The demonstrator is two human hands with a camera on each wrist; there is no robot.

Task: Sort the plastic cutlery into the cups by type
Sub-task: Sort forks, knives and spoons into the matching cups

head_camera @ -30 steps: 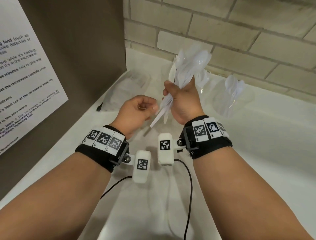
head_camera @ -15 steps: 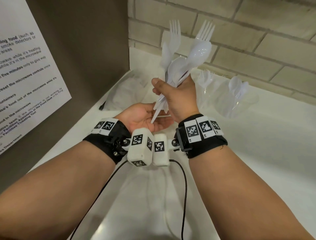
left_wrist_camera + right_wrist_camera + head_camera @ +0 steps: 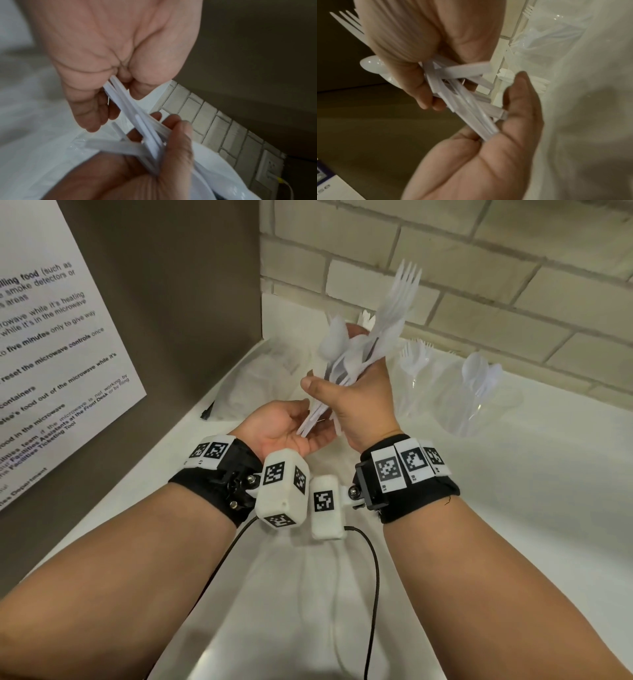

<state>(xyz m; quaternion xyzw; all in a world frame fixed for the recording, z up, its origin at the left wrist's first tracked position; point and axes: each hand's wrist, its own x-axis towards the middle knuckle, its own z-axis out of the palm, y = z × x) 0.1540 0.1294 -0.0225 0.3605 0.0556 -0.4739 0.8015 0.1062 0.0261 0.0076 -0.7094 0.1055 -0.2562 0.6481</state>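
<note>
My right hand (image 3: pixel 334 361) grips a bundle of white plastic forks and spoons (image 3: pixel 387 326) upright above the counter, heads fanned up and to the right. My left hand (image 3: pixel 294 426) lies palm up just below, fingers relaxed, with the handle ends (image 3: pixel 462 101) touching its palm. The left wrist view shows the handles (image 3: pixel 137 115) running from the right fist down beside my left thumb. At the back right stand a clear cup holding forks (image 3: pixel 416 378) and a clear cup holding spoons (image 3: pixel 479 398). My right hand hides whatever stands behind it.
A crumpled clear plastic bag (image 3: pixel 260 378) lies in the back left corner. A brown panel with a printed notice (image 3: pixel 51 354) closes the left side, and a brick wall (image 3: pixel 479 268) the back. The white counter (image 3: pixel 513 508) stretches right; wrist-camera cables (image 3: pixel 375 577) trail near me.
My left hand let go of the single handle it pinched and turned palm up under the bundle. My right hand lifted the bundle and tilted its heads to the right.
</note>
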